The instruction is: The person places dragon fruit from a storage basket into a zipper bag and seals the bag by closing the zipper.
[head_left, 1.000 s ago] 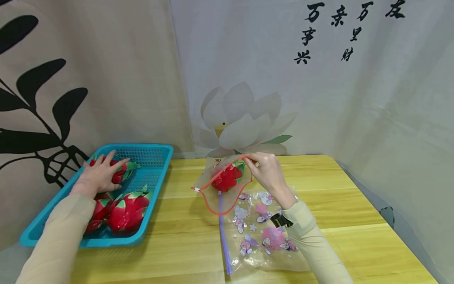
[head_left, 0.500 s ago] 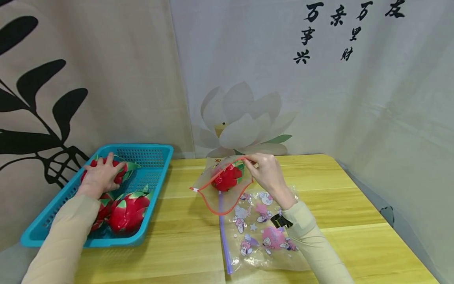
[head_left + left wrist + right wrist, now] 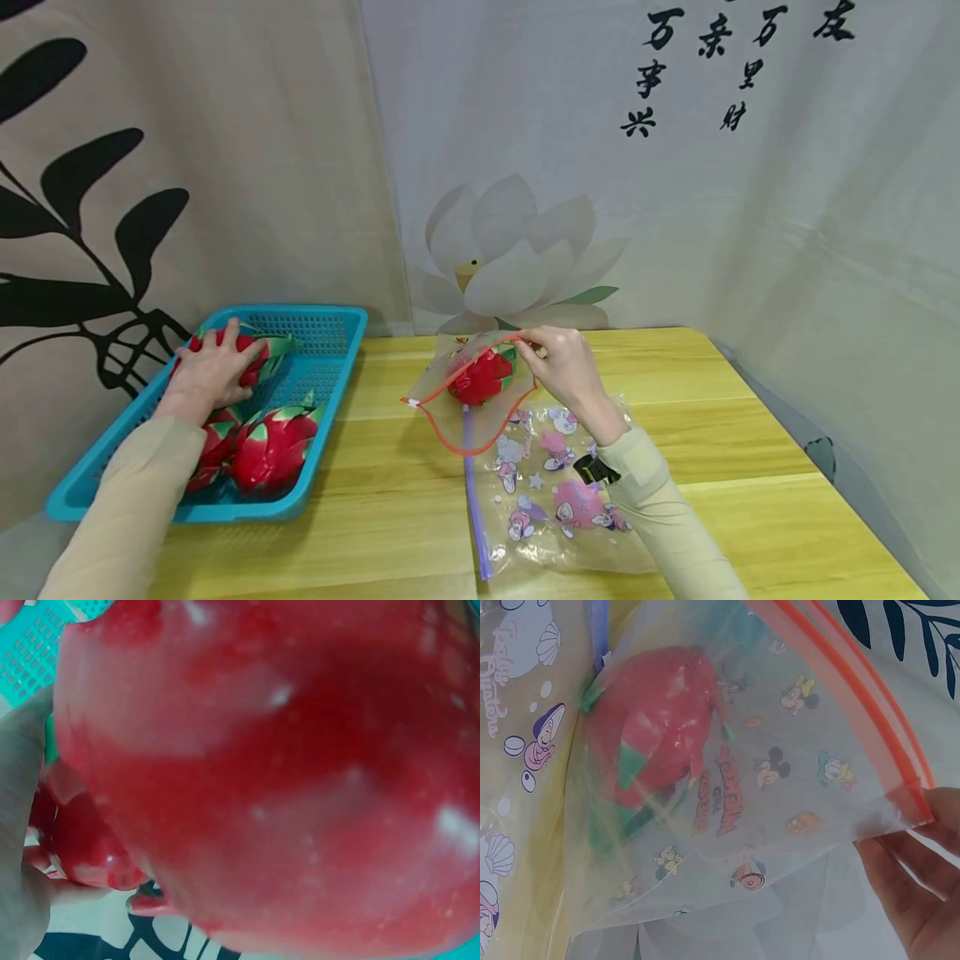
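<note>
In the blue basket (image 3: 330,333) at the left, my left hand (image 3: 206,375) grips a red dragon fruit (image 3: 258,362) from above, fingers spread over it. The left wrist view shows fingers round this dragon fruit (image 3: 90,832), behind a large blurred one (image 3: 285,772). Nearer in the basket lie two more dragon fruits (image 3: 273,450). My right hand (image 3: 566,367) pinches the orange-red zip edge of a clear cartoon-printed bag (image 3: 442,383), its mouth gaping. Inside that bag is one dragon fruit (image 3: 656,720). The right wrist view shows thumb and fingers (image 3: 900,892) at the bag's corner.
A second printed zip bag (image 3: 555,500) with a purple seal lies flat on the wooden table (image 3: 390,533), under my right forearm. A fabric backdrop (image 3: 525,167) with a lotus, leaves and writing hangs behind the table.
My left hand has settled lower onto the far dragon fruit in the basket, shifting slightly right. My right hand and the bag it pinches have hardly moved.
</note>
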`<state>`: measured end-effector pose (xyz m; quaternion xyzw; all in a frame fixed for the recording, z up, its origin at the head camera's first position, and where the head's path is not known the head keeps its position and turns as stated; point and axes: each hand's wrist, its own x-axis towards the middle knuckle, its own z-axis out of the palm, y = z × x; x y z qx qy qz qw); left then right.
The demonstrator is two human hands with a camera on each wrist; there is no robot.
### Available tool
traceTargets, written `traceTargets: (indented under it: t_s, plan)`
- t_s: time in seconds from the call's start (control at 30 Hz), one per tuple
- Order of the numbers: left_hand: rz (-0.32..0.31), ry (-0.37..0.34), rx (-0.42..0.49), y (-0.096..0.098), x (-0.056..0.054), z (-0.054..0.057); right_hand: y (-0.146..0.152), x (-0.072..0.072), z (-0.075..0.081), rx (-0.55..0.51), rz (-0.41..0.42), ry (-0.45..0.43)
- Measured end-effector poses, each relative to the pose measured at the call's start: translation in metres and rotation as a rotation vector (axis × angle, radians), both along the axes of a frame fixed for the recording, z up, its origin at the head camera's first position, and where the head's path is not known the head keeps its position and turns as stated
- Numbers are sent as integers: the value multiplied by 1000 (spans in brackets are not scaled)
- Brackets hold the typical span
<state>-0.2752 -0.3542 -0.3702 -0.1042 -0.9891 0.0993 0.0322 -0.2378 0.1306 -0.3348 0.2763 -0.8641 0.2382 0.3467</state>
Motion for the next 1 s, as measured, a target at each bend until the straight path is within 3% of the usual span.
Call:
traceTargets:
  t_s: [0.57, 0.8, 1.0]
  plan:
    - [-96, 281, -3, 16, 14, 32, 0, -2, 0, 2, -2, 2]
    - [-156, 349, 30, 39, 28, 44, 0, -1, 1, 0, -2, 7]
    - [-247, 447, 47, 65, 41, 49, 0, -1, 0, 0, -2, 2]
